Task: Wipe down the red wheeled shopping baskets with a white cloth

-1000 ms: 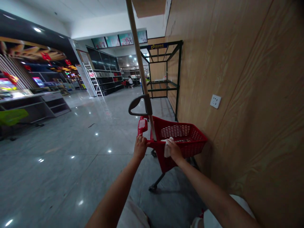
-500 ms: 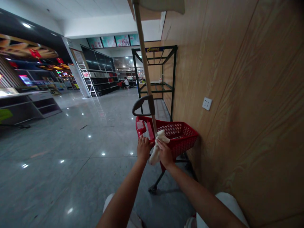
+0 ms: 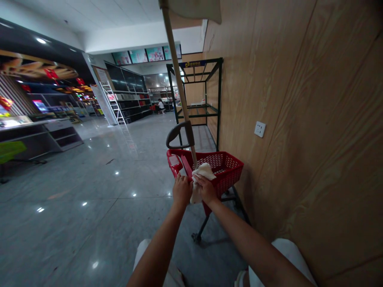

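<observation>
Two knees in white cloth [image 3: 289, 255], at the lower edge of view, the cart between and beyond them. Left hand [image 3: 182, 190], fingers curled over the red handle end of the cart, grasping it. Right hand [image 3: 207, 191], just beside the left, grasping a white cloth [image 3: 204, 171] and holding it against the cart's near rim at the foot of the pole; the cloth's lower end hangs over that edge. Red shopping cart [image 3: 229, 171], upright on dark legs with castors, its perforated basket reaching toward the wall; the gap at the basket's outer corner is narrow, contact not determinable. Pale pole [image 3: 176, 67], slightly tilted, rising from the cart's handle end, with a grey loop handle [image 3: 181, 134] low on the shaft and a pale sheet [image 3: 194, 10] at the top. Wood-grain wall [image 3: 308, 131], bounding the right side, fitted with a white socket plate [image 3: 259, 129]. Grey glossy floor [image 3: 92, 179], running broad and open leftward from the cart. Dark metal rack [image 3: 220, 107], beyond the basket, standing along the wall. Bright green item [image 3: 12, 151], at the left edge, near a grey surface [image 3: 58, 124] with open compartments. Farther: white ladder [image 3: 115, 105], leaning beside dark shelving [image 3: 139, 99]; crouching person [image 3: 161, 105], well apart; picture panels [image 3: 138, 55] overhead.
</observation>
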Motion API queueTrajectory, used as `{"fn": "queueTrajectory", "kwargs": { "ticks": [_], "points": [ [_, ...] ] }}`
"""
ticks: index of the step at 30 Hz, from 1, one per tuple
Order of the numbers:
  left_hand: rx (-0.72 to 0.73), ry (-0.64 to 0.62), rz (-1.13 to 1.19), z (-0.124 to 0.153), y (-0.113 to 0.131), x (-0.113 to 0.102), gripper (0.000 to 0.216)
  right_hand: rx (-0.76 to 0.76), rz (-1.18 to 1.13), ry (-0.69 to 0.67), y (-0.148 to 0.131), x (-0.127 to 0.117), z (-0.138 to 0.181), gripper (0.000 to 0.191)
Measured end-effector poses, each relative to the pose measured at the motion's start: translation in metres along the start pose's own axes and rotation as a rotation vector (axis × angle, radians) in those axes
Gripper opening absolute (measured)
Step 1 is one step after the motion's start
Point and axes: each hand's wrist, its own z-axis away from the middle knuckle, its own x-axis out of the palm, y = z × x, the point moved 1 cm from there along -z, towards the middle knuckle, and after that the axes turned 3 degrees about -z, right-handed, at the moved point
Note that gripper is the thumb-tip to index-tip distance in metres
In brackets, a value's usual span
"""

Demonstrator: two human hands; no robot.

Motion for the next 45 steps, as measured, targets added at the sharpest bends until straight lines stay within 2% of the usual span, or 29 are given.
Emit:
{"fn": "queueTrajectory", "kwargs": {
  "ticks": [6, 9, 12, 15, 18, 20, 22, 24, 26, 28, 30, 32, 34, 37, 40, 42, 45],
  "points": [
    [0.086, 0.058, 0.033, 0.010, 0.019, 0.002, 0.024, 0.074, 0.050, 0.022, -0.006, -0.022, -0.012, 0.042],
    [0.158, 0.068, 0.106, 0.022, 0.031, 0.004, 0.034, 0.173, 0.077, 0.072, -0.014, -0.033, -0.019, 0.037],
    [0.236, 0.046, 0.216, 0.030, 0.033, 0.000, 0.039, 0.169, 0.081, 0.127, -0.023, -0.042, -0.022, 0.035],
    [0.269, 0.024, 0.265, 0.019, 0.013, -0.014, 0.040, 0.095, 0.123, 0.062, -0.029, -0.049, -0.022, 0.037],
    [0.172, 0.058, 0.143, -0.011, -0.029, -0.029, 0.039, 0.073, 0.290, -0.011, -0.028, -0.055, -0.018, 0.045],
    [0.076, 0.069, 0.014, -0.031, -0.057, -0.034, 0.041, 0.078, 0.406, 0.005, -0.024, -0.058, -0.016, 0.035],
    [0.047, -0.005, -0.071, -0.044, -0.075, -0.033, 0.038, 0.087, 0.432, 0.024, -0.020, -0.056, -0.015, 0.024],
    [0.047, -0.103, -0.110, -0.047, -0.082, -0.027, 0.037, 0.105, 0.387, 0.029, -0.019, -0.046, -0.018, 0.030],
    [0.020, -0.143, -0.137, -0.044, -0.080, -0.022, 0.039, 0.136, 0.330, 0.038, -0.023, -0.028, -0.024, 0.036],
    [-0.029, -0.126, -0.172, -0.040, -0.074, -0.019, 0.040, 0.135, 0.280, 0.045, -0.031, -0.003, -0.032, 0.038],
    [-0.043, -0.116, -0.197, -0.038, -0.069, -0.019, 0.041, 0.084, 0.260, 0.019, -0.040, 0.019, -0.039, 0.039],
    [-0.036, -0.119, -0.206, -0.037, -0.064, -0.020, 0.040, 0.027, 0.297, -0.032, -0.045, 0.027, -0.042, 0.038],
    [-0.049, -0.109, -0.198, -0.035, -0.061, -0.021, 0.040, 0.003, 0.368, -0.090, -0.040, 0.018, -0.042, 0.038],
    [-0.112, -0.060, -0.163, -0.031, -0.056, -0.019, 0.039, 0.039, 0.495, -0.150, -0.020, -0.021, -0.039, 0.032],
    [-0.167, -0.007, -0.135, -0.028, -0.045, -0.013, 0.037, 0.123, 0.608, -0.123, 0.001, -0.055, -0.037, 0.031],
    [-0.191, 0.005, -0.132, -0.029, -0.034, -0.008, 0.037, 0.168, 0.631, -0.063, 0.007, -0.058, -0.040, 0.032],
    [-0.209, -0.005, -0.147, -0.034, -0.014, -0.004, 0.036, 0.177, 0.589, 0.020, 0.003, -0.036, -0.048, 0.032]
  ]
}}
